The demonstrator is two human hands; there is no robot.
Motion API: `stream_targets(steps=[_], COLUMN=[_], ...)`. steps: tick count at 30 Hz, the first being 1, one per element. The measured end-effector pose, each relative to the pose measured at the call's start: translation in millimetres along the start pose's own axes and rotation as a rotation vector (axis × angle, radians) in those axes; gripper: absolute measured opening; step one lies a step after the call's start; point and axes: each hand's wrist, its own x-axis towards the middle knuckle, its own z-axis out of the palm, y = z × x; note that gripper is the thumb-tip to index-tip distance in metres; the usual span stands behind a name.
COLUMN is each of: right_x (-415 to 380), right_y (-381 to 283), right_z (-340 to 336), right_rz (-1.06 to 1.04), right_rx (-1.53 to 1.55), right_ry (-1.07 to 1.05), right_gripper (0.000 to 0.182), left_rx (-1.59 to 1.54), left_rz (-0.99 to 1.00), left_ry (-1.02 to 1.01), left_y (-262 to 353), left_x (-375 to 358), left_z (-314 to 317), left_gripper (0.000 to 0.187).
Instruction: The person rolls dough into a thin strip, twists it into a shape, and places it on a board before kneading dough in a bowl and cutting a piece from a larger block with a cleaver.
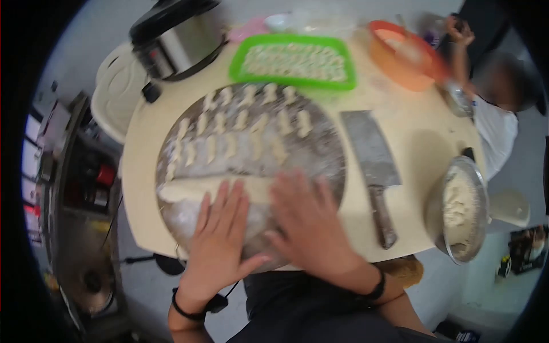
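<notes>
Plainly, both flat hands, left hand [220, 240] and right hand [311, 220], press a dough roll [189, 188].

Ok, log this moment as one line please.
left hand: flat on pale dough roll | right hand: flat on it | round floured board: cut pieces | steel cleaver: idle

1. No readable text, labels, brands or numbers anywhere in the head view.
2. Rice cooker [174, 37]: front panel is there, but blurred; any marking is illegible.
3. Cleaver [372, 157]: blade face shows no legible stamp.
4. Shelf items at left [94, 183]: packaging is too small and blurred to read.
5. Floor items at lower right [523, 248]: possible print, unreadable.
</notes>
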Motion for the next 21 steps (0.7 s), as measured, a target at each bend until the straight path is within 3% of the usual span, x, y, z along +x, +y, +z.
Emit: stream_targets(steps=[8,14,17,21], right_x=[-41,-67,-67,-64], right_y=[54,81,84,92], right_z=[-52,-67,-59,-70], right_rz=[0.342,0.668,0.499,0.572], right_rx=[-0.267,-0.27,-0.12,-0.074], right_ry=[0.194,0.064,0.102,0.001], right_gripper=[0.063,0.057,0.056,0.061], left_rx=[-0.022,-0.027,0.014,-0.026], left_rz=[0.011,0.025,0.032,0.064], left_ry=[0.053,-0.009,-0.029,0.039], left_y=[3,5,4,16], left_x=[10,24,27,34], left_z=[-12,-14,-17,-18], left_gripper=[0.107,0.097,0.095,0.093])
